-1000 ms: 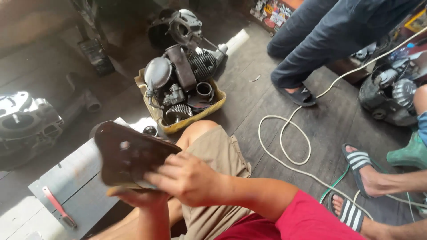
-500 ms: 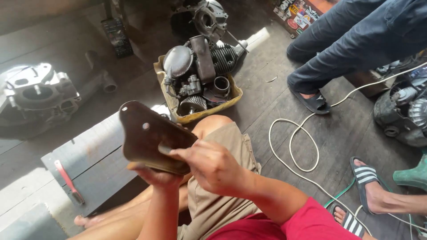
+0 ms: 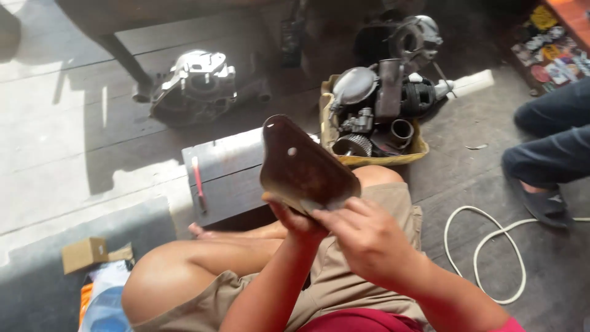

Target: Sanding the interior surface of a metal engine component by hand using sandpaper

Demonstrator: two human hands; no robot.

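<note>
I hold a dark brown flat metal plate with a small hole up in front of me, above my knees. My left hand grips its lower edge from beneath. My right hand closes over the plate's lower right corner with the fingers curled onto it. I sit on the wooden floor in tan shorts.
A yellow tray with several engine parts stands just beyond the plate. A metal engine case lies at the back left. A wooden block carries a red-handled tool. White cord coils at right, near another person's legs. A cardboard box sits lower left.
The view has swung left and down, so the tray and engine case now sit further right. The plate stays held in both hands, raised slightly.
</note>
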